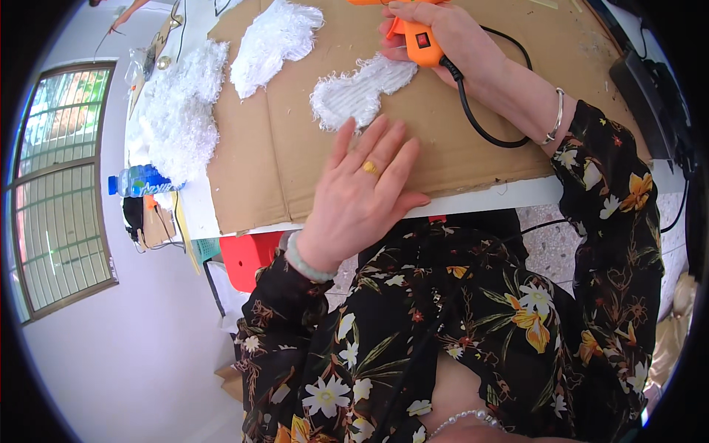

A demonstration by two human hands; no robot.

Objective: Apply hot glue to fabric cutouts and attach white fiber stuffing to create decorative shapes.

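My right hand [461,40] grips an orange glue gun [423,46] with a red switch and a black cord from its handle end. Just left of it, a white fluffy sole-shaped piece [362,92] lies on the cardboard sheet [480,159], its ribbed side up. My left hand [365,184] rests palm down, fingers stretched, with its fingertips at the near edge of that piece. Another white fluffy piece [277,44] lies farther back to the left.
A heap of white fluffy pieces [177,111] covers the left end of the table. Beside it lies a bottle with a blue cap [140,181]. The black cord [484,129] loops over the cardboard at right. A red stool [251,258] stands below the table edge.
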